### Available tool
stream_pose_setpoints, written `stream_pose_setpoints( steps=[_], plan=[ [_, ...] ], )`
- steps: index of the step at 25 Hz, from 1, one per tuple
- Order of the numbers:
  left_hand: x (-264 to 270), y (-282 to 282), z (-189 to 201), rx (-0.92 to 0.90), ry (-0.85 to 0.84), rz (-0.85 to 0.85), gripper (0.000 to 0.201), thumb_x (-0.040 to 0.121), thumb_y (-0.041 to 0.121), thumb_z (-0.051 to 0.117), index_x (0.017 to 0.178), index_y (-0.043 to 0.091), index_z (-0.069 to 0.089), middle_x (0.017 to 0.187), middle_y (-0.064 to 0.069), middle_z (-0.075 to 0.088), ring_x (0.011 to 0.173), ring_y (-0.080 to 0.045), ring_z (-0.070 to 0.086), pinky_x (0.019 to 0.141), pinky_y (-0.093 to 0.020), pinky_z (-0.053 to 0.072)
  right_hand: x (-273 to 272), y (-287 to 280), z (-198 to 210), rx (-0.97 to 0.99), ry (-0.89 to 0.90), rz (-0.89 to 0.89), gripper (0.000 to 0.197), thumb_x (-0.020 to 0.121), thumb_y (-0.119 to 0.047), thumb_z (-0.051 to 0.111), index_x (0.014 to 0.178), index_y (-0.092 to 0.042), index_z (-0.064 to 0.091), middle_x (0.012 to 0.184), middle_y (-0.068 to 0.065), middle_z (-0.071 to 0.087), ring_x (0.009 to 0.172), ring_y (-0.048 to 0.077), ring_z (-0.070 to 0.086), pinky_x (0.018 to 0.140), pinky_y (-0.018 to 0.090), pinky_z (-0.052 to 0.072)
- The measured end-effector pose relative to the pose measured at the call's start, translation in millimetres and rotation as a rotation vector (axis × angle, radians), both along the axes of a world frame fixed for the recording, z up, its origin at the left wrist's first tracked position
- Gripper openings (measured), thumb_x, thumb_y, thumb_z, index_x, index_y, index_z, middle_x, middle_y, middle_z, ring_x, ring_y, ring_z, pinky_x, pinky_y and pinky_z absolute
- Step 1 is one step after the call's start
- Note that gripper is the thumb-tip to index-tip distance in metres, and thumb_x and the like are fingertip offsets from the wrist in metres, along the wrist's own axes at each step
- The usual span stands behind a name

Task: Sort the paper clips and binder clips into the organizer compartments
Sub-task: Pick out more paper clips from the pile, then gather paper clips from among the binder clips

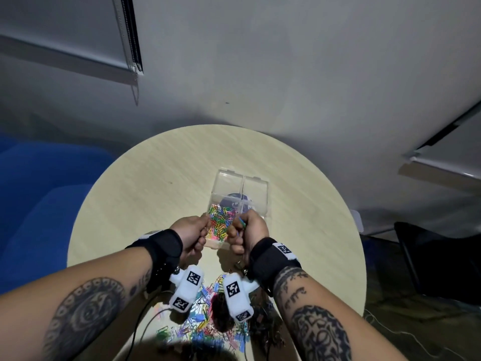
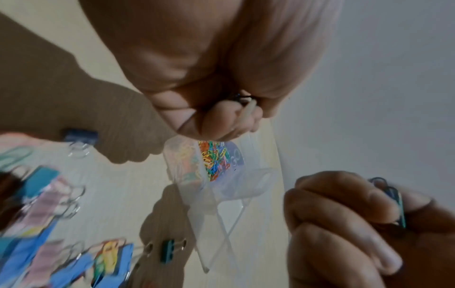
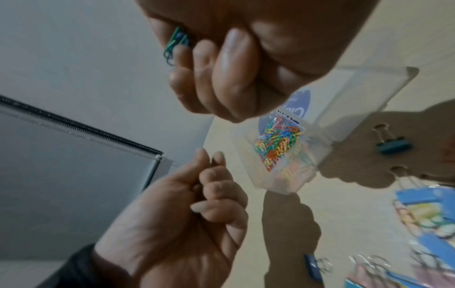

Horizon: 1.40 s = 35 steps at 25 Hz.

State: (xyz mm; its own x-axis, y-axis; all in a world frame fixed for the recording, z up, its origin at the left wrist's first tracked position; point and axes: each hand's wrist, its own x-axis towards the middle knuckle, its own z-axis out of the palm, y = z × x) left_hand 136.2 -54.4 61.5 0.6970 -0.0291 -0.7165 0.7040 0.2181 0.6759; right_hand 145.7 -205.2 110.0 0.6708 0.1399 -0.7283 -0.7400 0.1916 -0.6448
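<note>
On the round pale wood table (image 1: 145,183), a loose pile of clips (image 1: 208,327) lies at 6 o'clock. Above it, the left hand (image 1: 191,234) pinches something small and dark; the right hand (image 1: 248,231) is curled round green and blue paper clips (image 3: 175,43). The clear organizer (image 1: 256,190) sits at centre, its near-left compartment filled with coloured clips. At 12 o'clock rises a grey wall (image 1: 286,74); at 9, something blue (image 1: 39,204).

Multicoloured paper clips (image 1: 221,222) fill the clear organizer (image 1: 256,190); a teal binder clip (image 3: 393,145) lies on the pale wood-grain table (image 1: 145,183).
</note>
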Motion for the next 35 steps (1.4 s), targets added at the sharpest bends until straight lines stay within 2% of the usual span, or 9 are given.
stream_pose_setpoints(
  steps=[3,6,9,13,17,20,26,31,35],
  plan=[
    [20.2,1.7,-0.3,0.09,-0.048,0.049,0.016,0.103,0.015,0.042,0.102,0.007,0.055,0.059,-0.003,0.047,0.039,-0.014,0.038,0.043,-0.021,0.029,22.2,1.2,3.5,0.061,0.001,-0.092,0.028,0.091,-0.024,0.041,0.065,-0.019,0.035,0.053,-0.001,0.037,0.035,0.008,0.018,0.032,0.013,0.011],
    [33.2,-2.5,4.1,0.058,-0.022,0.132,0.019,0.101,0.001,0.037,0.092,0.004,0.054,0.068,-0.009,0.047,0.051,-0.017,0.038,0.042,-0.021,0.036,31.9,3.0,11.3,0.124,0.031,-0.154,0.02,0.092,-0.015,0.04,0.072,-0.014,0.042,0.053,0.0,0.041,0.033,0.007,0.023,0.031,0.013,0.012],
    [44.0,-9.0,11.1,0.065,0.043,0.134,0.02,0.1,0.004,0.04,0.095,0.007,0.06,0.079,-0.009,0.057,0.058,-0.015,0.05,0.042,-0.018,0.048,41.7,8.3,10.7,-0.037,-0.012,-0.125,0.024,0.097,-0.006,0.04,0.078,-0.008,0.055,0.058,0.004,0.048,0.035,0.009,0.03,0.032,0.015,0.021],
    [52.3,-13.9,14.7,-0.01,0.083,0.112,0.024,0.098,0.016,0.044,0.092,0.01,0.067,0.065,-0.001,0.065,0.043,-0.006,0.05,0.038,-0.014,0.038,54.6,20.4,-6.1,-0.18,0.017,-0.057,0.025,0.102,0.002,0.033,0.094,-0.006,0.055,0.063,0.01,0.057,0.046,0.015,0.051,0.042,0.022,0.045],
    [55.2,-13.6,14.9,-0.05,0.049,0.153,0.039,0.103,0.04,0.037,0.11,0.01,0.062,0.103,-0.007,0.065,0.093,-0.019,0.06,0.075,-0.029,0.047,61.0,15.4,-13.9,-0.239,-0.02,0.064,0.026,0.1,0.001,0.043,0.12,-0.005,0.057,0.084,0.005,0.056,0.084,0.022,0.06,0.095,0.039,0.054],
    [54.0,-11.8,14.7,-0.087,0.029,0.101,0.054,0.104,0.047,0.031,0.129,0.007,0.056,0.138,-0.014,0.054,0.128,-0.025,0.05,0.101,-0.035,0.04,60.6,8.5,-10.4,-0.315,-0.075,0.134,0.014,0.101,-0.006,0.046,0.097,-0.016,0.055,0.083,-0.001,0.054,0.085,0.018,0.058,0.098,0.039,0.051],
    [40.4,-1.6,25.9,0.021,-0.068,0.065,0.033,0.103,0.038,0.039,0.103,0.015,0.064,0.112,-0.004,0.064,0.1,-0.023,0.057,0.092,-0.038,0.046,51.3,10.2,-10.4,-0.405,-0.2,0.178,0.031,0.099,-0.005,0.047,0.075,-0.023,0.054,0.077,-0.004,0.055,0.068,0.01,0.053,0.085,0.036,0.052],
    [-8.7,33.1,17.8,0.269,-0.148,-0.141,0.013,0.099,0.014,0.051,0.098,0.008,0.063,0.085,-0.009,0.064,0.062,-0.02,0.057,0.046,-0.019,0.041,-1.1,11.2,1.0,-0.392,-0.294,0.268,0.021,0.096,0.006,0.049,0.096,-0.01,0.062,0.082,-0.001,0.066,0.063,0.013,0.057,0.051,0.018,0.046],
    [-66.1,68.5,-4.6,0.652,-0.165,-0.424,0.01,0.088,0.022,0.061,0.083,0.022,0.07,0.081,0.008,0.071,0.065,-0.009,0.063,0.058,-0.019,0.048,-49.6,20.9,-30.6,-0.624,-0.37,0.634,0.018,0.092,-0.011,0.056,0.089,-0.023,0.068,0.085,-0.007,0.073,0.078,0.008,0.068,0.068,0.016,0.054]
  ],
)
